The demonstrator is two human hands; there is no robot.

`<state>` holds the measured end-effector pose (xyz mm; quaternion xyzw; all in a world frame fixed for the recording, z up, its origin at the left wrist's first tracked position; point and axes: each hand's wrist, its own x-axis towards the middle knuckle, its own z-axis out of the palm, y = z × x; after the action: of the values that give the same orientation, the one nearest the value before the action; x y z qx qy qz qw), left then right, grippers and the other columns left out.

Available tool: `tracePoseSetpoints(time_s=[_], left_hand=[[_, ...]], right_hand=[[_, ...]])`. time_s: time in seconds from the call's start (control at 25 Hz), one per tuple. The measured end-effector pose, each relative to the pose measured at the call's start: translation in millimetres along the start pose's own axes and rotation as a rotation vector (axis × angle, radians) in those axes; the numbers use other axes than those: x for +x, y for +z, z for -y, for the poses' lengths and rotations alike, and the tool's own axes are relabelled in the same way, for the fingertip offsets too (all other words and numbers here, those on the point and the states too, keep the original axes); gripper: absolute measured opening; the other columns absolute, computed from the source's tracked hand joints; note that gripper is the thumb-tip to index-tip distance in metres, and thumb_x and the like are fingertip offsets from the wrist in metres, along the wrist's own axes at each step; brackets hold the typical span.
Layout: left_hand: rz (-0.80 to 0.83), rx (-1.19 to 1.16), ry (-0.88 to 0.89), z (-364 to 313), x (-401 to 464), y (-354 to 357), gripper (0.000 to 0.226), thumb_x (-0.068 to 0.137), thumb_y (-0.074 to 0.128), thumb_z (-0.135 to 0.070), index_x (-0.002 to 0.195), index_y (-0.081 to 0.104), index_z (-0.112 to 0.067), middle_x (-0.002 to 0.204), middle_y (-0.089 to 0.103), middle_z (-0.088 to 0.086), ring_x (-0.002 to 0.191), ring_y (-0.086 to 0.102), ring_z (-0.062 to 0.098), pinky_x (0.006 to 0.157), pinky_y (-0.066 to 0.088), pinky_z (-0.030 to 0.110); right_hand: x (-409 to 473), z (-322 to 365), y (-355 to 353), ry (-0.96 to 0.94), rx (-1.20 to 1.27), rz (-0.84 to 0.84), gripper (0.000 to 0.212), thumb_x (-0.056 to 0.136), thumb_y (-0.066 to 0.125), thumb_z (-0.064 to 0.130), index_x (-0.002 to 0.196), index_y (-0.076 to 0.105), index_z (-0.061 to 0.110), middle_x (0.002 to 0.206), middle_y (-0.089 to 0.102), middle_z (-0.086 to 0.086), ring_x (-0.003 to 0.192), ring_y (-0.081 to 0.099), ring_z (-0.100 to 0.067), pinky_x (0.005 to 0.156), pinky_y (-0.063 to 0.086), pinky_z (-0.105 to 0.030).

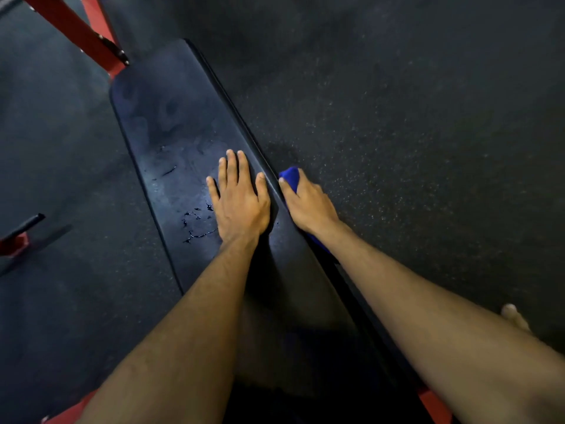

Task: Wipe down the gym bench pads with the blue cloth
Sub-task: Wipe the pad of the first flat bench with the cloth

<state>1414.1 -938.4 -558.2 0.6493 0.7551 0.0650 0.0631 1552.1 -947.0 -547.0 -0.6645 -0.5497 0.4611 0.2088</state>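
Note:
The long black bench pad (171,123) runs from the lower middle up to the left. Its surface is cracked and worn beside my left hand. My left hand (238,200) lies flat on the pad's top near its right edge, fingers straight. My right hand (308,203) grips the blue cloth (290,176) and presses it against the pad's right side edge. A strip of the cloth shows below my wrist; the rest is hidden under the hand.
Red frame bars (82,32) rise at the upper left past the bench's far end. Another red bar with a black tip (21,234) sticks in from the left. Dark speckled rubber floor (412,133) surrounds the bench. A bare foot (513,316) shows at the right.

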Motion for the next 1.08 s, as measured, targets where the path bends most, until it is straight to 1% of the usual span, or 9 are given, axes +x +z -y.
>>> tracePoseSetpoints(time_s=[0.12,0.2,0.28,0.4,0.56,0.68,0.76,0.92,1.08], left_hand=[[0.003,0.009,0.003,-1,2,-2,0.061,0.109,0.022,-0.045,0.164,0.012,-0.021,0.172,0.007,0.000,0.159,0.000,0.016,0.128,-0.003,0.049],[0.023,0.009,0.064,-4,-1,-6,0.060,0.108,0.020,-0.045,0.164,0.014,-0.024,0.172,0.006,-0.001,0.159,-0.002,0.017,0.127,-0.006,0.051],[0.055,0.006,0.171,-6,-3,-10,0.058,0.108,0.017,-0.045,0.163,0.017,-0.026,0.172,0.008,-0.001,0.159,-0.001,0.017,0.126,-0.008,0.051],[0.103,-0.010,0.204,-5,3,-9,0.057,0.109,0.014,-0.046,0.162,0.024,-0.026,0.172,0.010,0.000,0.159,0.000,0.018,0.126,-0.007,0.052],[0.153,-0.034,0.224,2,7,-15,0.056,0.110,0.020,-0.048,0.161,0.027,-0.026,0.172,0.011,0.001,0.159,0.002,0.021,0.126,-0.001,0.058],[0.194,-0.075,0.261,11,7,-20,0.060,0.108,0.025,-0.051,0.161,0.027,-0.024,0.172,0.010,0.002,0.159,0.003,0.023,0.125,0.001,0.061],[0.200,-0.073,0.277,10,9,-17,0.065,0.105,0.027,-0.055,0.162,0.025,-0.024,0.172,0.008,0.004,0.159,0.001,0.024,0.125,-0.002,0.060],[0.194,-0.039,0.302,13,7,-15,0.067,0.102,0.029,-0.060,0.161,0.026,-0.028,0.172,0.006,0.007,0.159,0.000,0.027,0.124,-0.003,0.062],[0.152,-0.032,0.288,8,4,-13,0.061,0.103,0.029,-0.057,0.158,0.033,-0.032,0.172,0.010,0.006,0.158,0.004,0.027,0.124,-0.002,0.061]], right_hand=[[-22,-20,-4,0.012,0.023,0.032,0.048,0.103,0.036,0.050,0.137,0.045,0.017,0.131,0.060,-0.014,0.118,0.056,-0.037,0.088,0.042,-0.039],[-57,-41,-11,0.054,0.006,0.065,0.053,0.102,0.035,0.053,0.140,0.044,0.017,0.135,0.058,-0.012,0.123,0.054,-0.033,0.093,0.042,-0.038],[-94,-53,-19,0.097,-0.026,0.091,0.047,0.100,0.035,0.055,0.133,0.048,0.024,0.128,0.062,-0.003,0.118,0.057,-0.027,0.092,0.044,-0.038],[-103,-54,-24,0.125,0.002,0.088,0.037,0.100,0.037,0.053,0.125,0.049,0.029,0.121,0.064,0.003,0.115,0.059,-0.022,0.093,0.046,-0.038],[-127,-33,-41,0.265,-0.034,-0.089,0.039,0.101,0.042,0.047,0.129,0.050,0.022,0.130,0.061,-0.001,0.122,0.055,-0.020,0.103,0.038,-0.029],[-181,-25,-52,0.372,-0.136,-0.145,0.045,0.099,0.041,0.049,0.133,0.050,0.021,0.133,0.058,0.001,0.126,0.053,-0.018,0.108,0.035,-0.030],[-180,-23,-53,0.467,-0.098,-0.135,0.042,0.101,0.041,0.047,0.135,0.048,0.024,0.134,0.058,0.000,0.125,0.052,-0.019,0.107,0.036,-0.035],[-136,-19,-21,0.420,-0.128,-0.028,0.039,0.101,0.039,0.054,0.132,0.047,0.031,0.131,0.061,-0.002,0.123,0.054,-0.024,0.104,0.039,-0.040],[-125,-30,-8,0.469,-0.131,-0.004,0.056,0.098,0.034,0.064,0.134,0.052,0.026,0.127,0.064,-0.005,0.118,0.058,-0.026,0.102,0.042,-0.045]])
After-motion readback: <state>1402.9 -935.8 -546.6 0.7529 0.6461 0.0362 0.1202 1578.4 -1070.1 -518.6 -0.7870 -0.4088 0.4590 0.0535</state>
